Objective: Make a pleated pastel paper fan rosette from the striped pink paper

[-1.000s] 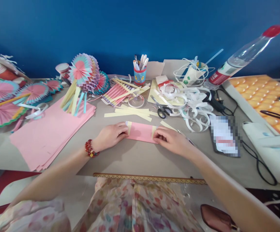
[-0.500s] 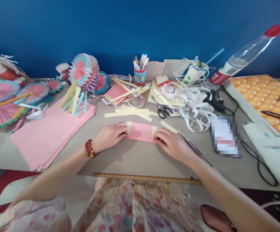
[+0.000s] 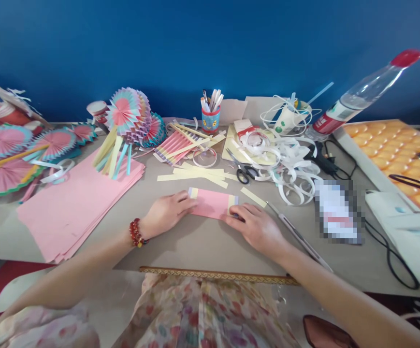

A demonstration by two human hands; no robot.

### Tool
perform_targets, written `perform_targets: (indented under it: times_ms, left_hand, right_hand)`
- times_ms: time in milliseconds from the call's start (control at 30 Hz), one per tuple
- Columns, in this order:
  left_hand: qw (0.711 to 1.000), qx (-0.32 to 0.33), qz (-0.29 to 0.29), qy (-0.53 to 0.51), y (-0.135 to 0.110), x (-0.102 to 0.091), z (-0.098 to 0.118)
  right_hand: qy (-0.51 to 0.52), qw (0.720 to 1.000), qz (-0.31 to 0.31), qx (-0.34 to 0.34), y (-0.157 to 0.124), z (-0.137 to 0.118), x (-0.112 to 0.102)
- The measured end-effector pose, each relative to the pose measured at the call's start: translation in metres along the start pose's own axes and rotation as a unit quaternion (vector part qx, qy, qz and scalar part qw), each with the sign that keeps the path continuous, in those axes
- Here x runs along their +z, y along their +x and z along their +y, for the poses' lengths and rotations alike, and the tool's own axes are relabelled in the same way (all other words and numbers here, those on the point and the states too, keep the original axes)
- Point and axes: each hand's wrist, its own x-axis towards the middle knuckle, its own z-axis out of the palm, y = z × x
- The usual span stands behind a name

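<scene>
A small folded pink paper (image 3: 211, 204) lies on the table in front of me, with yellow and lilac bands at both ends. My left hand (image 3: 168, 212) has its fingers closed on the left end. At the lower right corner, my right hand (image 3: 258, 227) pinches the paper's edge between thumb and curled fingers. Just beyond it are pale yellow paper strips (image 3: 200, 174), one shorter strip (image 3: 253, 197) and black-handled scissors (image 3: 245, 173). A slim grey metal-looking tool (image 3: 295, 229) rests beside my right forearm.
Pink sheets (image 3: 82, 208) are stacked at left, near pleated paper fans (image 3: 128, 113). Curled white strips (image 3: 291, 166) sit right of centre. Behind stand a pen cup (image 3: 210, 118) and a tilted-looking bottle (image 3: 354, 104). A black cable (image 3: 387, 246) trails at right.
The camera view has tilted up slightly, so the table sits lower in the picture. My right fingers have shifted along the paper's right end, toward its near corner.
</scene>
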Motion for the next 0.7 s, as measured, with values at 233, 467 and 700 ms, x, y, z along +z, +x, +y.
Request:
perform_targets:
  times_ms: [233, 467, 700]
  left_hand:
    - [0.984, 0.117, 0.0, 0.134, -0.001, 0.0, 0.004]
    - [0.979, 0.155, -0.044, 0.123, 0.007, -0.011, 0.009]
    - [0.987, 0.143, -0.021, 0.075, -0.006, -0.007, 0.0]
  right_hand:
    - [-0.031, 0.999, -0.012, -0.014, 0.002, -0.004, -0.006]
    - [-0.029, 1.0, -0.011, -0.007, 0.003, -0.007, -0.004]
    - [-0.003, 1.0, 0.0, 0.021, -0.012, -0.004, -0.011]
